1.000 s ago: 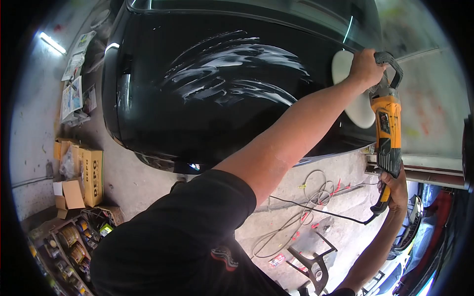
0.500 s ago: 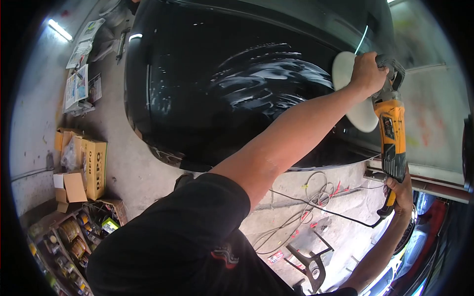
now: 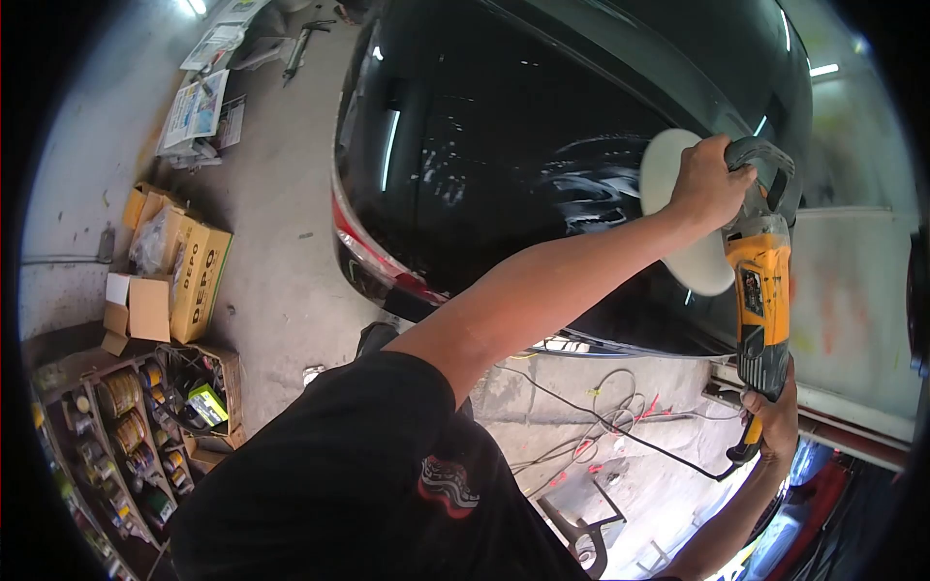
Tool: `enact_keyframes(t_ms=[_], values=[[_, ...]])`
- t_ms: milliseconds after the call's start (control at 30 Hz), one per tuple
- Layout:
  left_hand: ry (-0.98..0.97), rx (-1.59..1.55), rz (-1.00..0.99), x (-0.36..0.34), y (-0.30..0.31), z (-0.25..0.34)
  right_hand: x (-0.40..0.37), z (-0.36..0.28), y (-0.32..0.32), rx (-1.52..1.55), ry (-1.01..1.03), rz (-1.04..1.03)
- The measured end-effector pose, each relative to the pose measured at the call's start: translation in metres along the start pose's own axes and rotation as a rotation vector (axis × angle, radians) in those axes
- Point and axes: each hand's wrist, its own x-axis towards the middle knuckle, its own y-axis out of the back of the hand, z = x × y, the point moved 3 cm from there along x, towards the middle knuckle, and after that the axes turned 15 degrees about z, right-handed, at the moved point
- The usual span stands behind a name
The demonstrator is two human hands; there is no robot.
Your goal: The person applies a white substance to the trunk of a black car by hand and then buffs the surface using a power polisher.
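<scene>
A yellow and black polisher [image 3: 759, 276] is held between my two hands. My left hand [image 3: 712, 181] is closed round the black loop handle [image 3: 780, 169] at its head end. My right hand [image 3: 777, 416] wraps the rear grip, where the black cord [image 3: 668, 453] comes out. The polisher's round white pad [image 3: 668, 160] lies against the glossy black panel of a car [image 3: 484, 232]. White streaks of compound [image 3: 596, 189] show on the panel just left of the pad. My left forearm crosses over the panel and hides part of it.
Coiled cable [image 3: 620, 416] and a dark metal stand [image 3: 581, 533] lie on the floor at the lower right. Cardboard boxes [image 3: 201, 276] and a shelf of cans [image 3: 121, 426] stand at the left. Newspaper sheets [image 3: 194, 107] hang by the left wall.
My view has shifted, so the car appears farther right. Relative to the panel, the pad has moved left over the compound streaks, and fewer streaks show. Both hands keep their grip.
</scene>
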Motion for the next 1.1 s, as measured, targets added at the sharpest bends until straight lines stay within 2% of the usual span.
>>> enact_keyframes(t_ms=[133,233,333,433,467,533,600,667,700,800,933,1033,1067,1100], values=[[-0.011,-0.026,0.038,0.002,0.043,0.026,-0.018,-0.031,-0.02,-0.04,0.036,-0.034],[-0.058,-0.027,0.067,-0.001,0.072,0.044,-0.027,-0.041,-0.03,-0.004,0.169,-0.082],[-0.097,-0.062,0.107,0.002,0.101,0.061,-0.043,-0.073,-0.046,-0.104,0.096,-0.124],[-0.122,-0.091,0.145,0.001,0.129,0.08,-0.064,-0.083,-0.051,-0.083,0.178,-0.155],[-0.14,-0.104,0.149,-0.023,0.137,0.088,-0.077,-0.082,-0.048,-0.089,0.194,-0.157],[-0.184,-0.11,0.187,-0.016,0.154,0.094,-0.088,-0.109,-0.061,-0.158,0.195,-0.161],[-0.242,-0.103,0.22,-0.013,0.169,0.1,-0.087,-0.111,-0.064,-0.126,0.293,-0.177],[-0.166,-0.147,0.217,-0.017,0.183,0.11,-0.099,-0.121,-0.067,-0.125,0.329,-0.178],[-0.127,-0.177,0.183,-0.068,0.191,0.122,-0.156,-0.104,-0.049,-0.135,0.307,-0.141],[-0.137,-0.184,0.239,-0.064,0.217,0.134,-0.164,-0.123,-0.061,-0.167,0.328,-0.131],[-0.217,-0.276,0.328,-0.016,0.239,0.129,-0.128,-0.16,-0.092,-0.231,0.335,-0.212],[-0.271,-0.341,0.369,-0.02,0.261,0.141,-0.124,-0.169,-0.109,-0.237,0.359,-0.254],[-0.131,-0.361,0.319,-0.024,0.266,0.143,-0.125,-0.171,-0.111,-0.235,0.362,-0.26],[-0.115,-0.343,0.325,-0.027,0.269,0.144,-0.126,-0.172,-0.113,-0.231,0.367,-0.265]])
